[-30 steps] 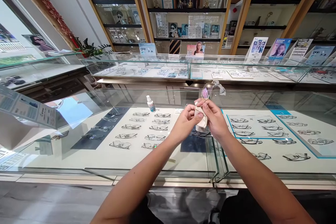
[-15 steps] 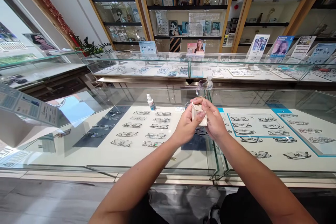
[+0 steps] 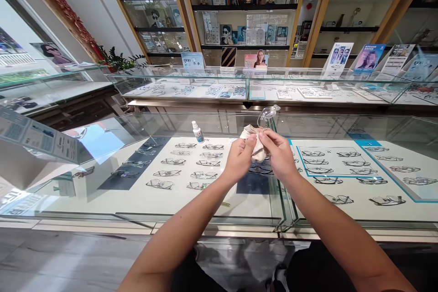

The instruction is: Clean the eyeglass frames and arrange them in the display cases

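Observation:
Just above the glass counter, in the head view, my left hand (image 3: 238, 159) is closed on a cream cleaning cloth (image 3: 258, 151). My right hand (image 3: 280, 153) is closed beside it, thumb and fingers pinching a pair of thin-rimmed eyeglasses (image 3: 268, 114) at the cloth's edge. One clear lens sticks up beyond the fingers; the cloth and hands hide much of the rest of the frame. Both thumbs are close together on top of the cloth. A small white spray bottle (image 3: 197, 132) stands upright on the counter to the left of my hands.
Several rows of eyeglasses (image 3: 208, 163) lie under the glass counter top (image 3: 205, 212). A folded leaflet stand (image 3: 41, 141) is at the left. A second glass showcase (image 3: 185, 100) runs across behind, with upright cards (image 3: 337, 60) on it.
The cloth has been turned and bunched lower between my hands. Both thumbs now point up, and the eyeglasses have tilted and dropped slightly.

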The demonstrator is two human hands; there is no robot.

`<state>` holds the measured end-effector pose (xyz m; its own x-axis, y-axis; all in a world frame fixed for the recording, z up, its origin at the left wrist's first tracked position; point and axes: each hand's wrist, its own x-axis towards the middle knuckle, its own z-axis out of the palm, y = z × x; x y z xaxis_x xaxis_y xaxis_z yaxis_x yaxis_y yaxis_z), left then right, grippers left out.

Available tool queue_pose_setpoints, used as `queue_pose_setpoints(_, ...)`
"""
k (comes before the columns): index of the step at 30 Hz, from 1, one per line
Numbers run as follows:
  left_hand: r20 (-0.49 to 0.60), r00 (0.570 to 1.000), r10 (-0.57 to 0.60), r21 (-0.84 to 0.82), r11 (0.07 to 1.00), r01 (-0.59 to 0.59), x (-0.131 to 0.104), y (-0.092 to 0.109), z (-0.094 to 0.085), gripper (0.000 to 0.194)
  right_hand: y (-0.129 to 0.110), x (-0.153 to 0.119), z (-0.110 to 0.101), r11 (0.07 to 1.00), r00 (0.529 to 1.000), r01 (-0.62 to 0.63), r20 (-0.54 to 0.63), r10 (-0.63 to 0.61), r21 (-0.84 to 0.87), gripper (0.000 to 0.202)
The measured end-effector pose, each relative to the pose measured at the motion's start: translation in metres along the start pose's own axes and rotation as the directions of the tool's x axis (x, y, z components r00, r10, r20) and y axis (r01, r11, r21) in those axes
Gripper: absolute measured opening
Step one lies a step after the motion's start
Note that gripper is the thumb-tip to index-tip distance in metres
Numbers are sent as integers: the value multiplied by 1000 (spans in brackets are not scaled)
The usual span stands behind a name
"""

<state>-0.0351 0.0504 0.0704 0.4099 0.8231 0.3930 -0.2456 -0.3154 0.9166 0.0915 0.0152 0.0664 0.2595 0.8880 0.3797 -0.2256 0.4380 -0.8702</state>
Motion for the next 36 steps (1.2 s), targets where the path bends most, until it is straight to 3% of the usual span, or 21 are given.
queue_pose_setpoints(4, 174, 984, -46, 30, 999, 41, 2, 1, -6, 68, -6, 4, -8, 999, 999, -44, -21, 45, 26, 25)
queue_pose_setpoints(8, 266, 961, -71, -66, 994, 92, 0, 2, -7, 56, -12, 6, -12, 994, 994, -105, -16, 105, 14, 29)
queue_pose_setpoints(10, 291, 952, -92, -110, 986, 129, -2, 2, -6, 65, -13, 7, -13, 994, 994, -106, -8, 106, 16, 30)
queue_pose_setpoints(15, 240, 958, -160, -129, 972, 195, -6, -3, -6, 67, -12, 7, -13, 991, 993, -121, 14, 120, 60, 30)
queue_pose_setpoints(20, 199, 971, -132, -247, 952, 180, -3, -6, -7, 56, -11, 8, -14, 993, 994, -113, 4, 113, 40, 32)
queue_pose_setpoints(26, 219, 963, -157, -205, 957, 203, -2, -2, -2, 68, -12, 5, -12, 999, 999, -16, 51, 18, -47, 32)
queue_pose_setpoints(31, 144, 979, -143, -170, 971, 167, -3, -3, 0, 77, -10, 4, -11, 993, 996, 51, 84, -42, -105, 29)
queue_pose_setpoints(36, 176, 977, -120, -221, 962, 158, -5, -4, 0, 63, -10, 5, -13, 995, 998, 32, 66, -26, -93, 32)
